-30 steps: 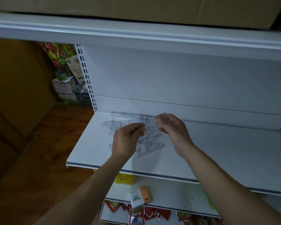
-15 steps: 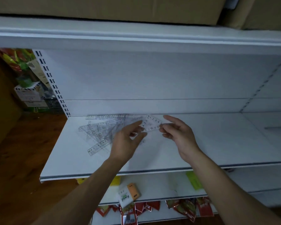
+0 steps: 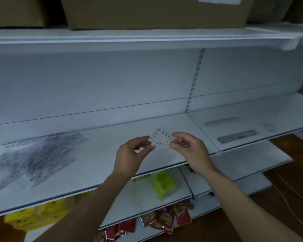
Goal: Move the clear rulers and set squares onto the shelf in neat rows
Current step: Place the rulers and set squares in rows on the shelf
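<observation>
I pinch one small set square (image 3: 162,137) between my left hand (image 3: 132,155) and right hand (image 3: 187,148) above the shelf's (image 3: 101,165) front edge; the jumbled pile (image 3: 33,158) toward its left end still looks unsorted.

You hold a clear, glossy plastic set square (image 3: 161,138). The shelf (image 3: 101,154) is matt white painted metal; boxes (image 3: 154,11) above are cardboard.
</observation>
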A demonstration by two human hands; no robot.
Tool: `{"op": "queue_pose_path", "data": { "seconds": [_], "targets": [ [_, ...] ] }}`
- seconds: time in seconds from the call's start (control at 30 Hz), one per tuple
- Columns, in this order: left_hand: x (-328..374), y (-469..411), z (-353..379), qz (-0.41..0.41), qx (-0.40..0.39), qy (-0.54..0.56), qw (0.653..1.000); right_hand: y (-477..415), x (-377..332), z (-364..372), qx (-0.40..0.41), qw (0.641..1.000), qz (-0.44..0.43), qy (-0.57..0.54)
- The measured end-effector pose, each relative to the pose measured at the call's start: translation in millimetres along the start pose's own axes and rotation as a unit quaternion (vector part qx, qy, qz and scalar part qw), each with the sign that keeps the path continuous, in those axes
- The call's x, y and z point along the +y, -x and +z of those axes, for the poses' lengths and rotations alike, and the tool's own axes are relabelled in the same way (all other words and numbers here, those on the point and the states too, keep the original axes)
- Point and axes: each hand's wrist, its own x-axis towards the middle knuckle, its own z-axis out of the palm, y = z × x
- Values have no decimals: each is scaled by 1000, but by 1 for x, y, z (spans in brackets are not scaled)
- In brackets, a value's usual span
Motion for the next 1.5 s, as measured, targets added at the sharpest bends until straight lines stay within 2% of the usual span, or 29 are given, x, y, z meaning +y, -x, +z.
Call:
{"op": "queue_pose_path", "data": {
  "seconds": [0.13, 0.23, 0.5, 0.8, 0.97, 1.13, 1.3, 1.5],
  "targets": [
    [32, -1, 85, 29, -40, -2, 999, 10, 19, -90, 41, 999, 1, 32],
    [49, -4, 142, 62, -68, -9, 996, 16, 31, -146, 72, 997, 25, 15],
    [84, -25, 272, 83, -151, 15, 985, 19, 73, -261, 153, 987, 50, 3],
    [112, -103, 425, 105, -188, 24, 976, -55, 113, -395, 194, 977, 82, 22],
    [126, -146, 503, 113, -203, 33, 972, -105, 132, -469, 190, 977, 82, 44],
    [129, -173, 553, 80, -201, 30, 976, -144, 157, -514, 171, 980, 93, 27],
    [132, -189, 582, 45, -166, 1, 985, -180, 177, -543, 140, 986, 89, 20],
    [136, -203, 620, -6, -98, -41, 994, -228, 204, -582, 59, 995, 78, 28]
  ]
}}
